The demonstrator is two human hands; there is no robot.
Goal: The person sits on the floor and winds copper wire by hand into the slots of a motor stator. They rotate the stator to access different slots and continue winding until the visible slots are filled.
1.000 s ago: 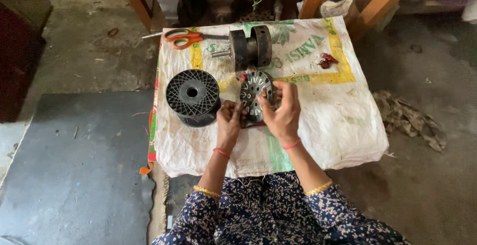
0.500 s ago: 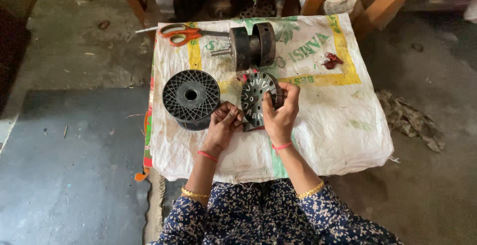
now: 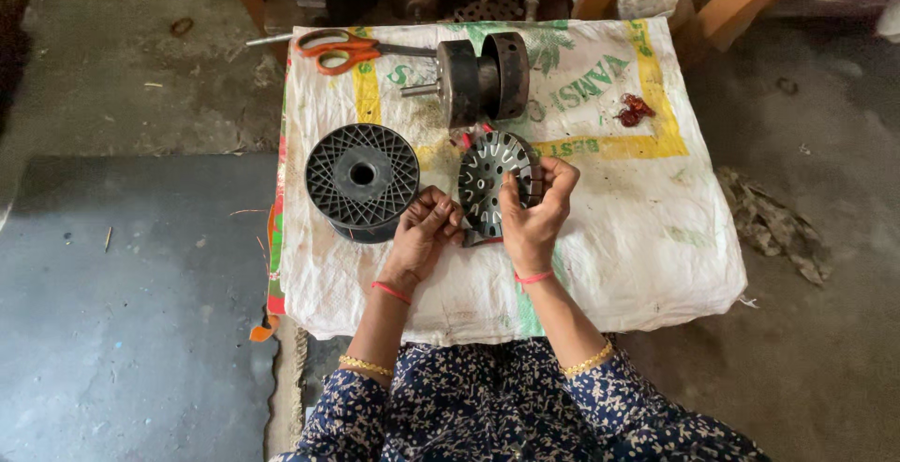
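On the white sack (image 3: 647, 237), both hands pinch a slotted metal disc (image 3: 487, 181), the left hand (image 3: 422, 237) seemingly at its rim.

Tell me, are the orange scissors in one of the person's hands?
No, the orange scissors lie at the far edge of the white sack, while the left hand and right hand hold the round slotted metal part.
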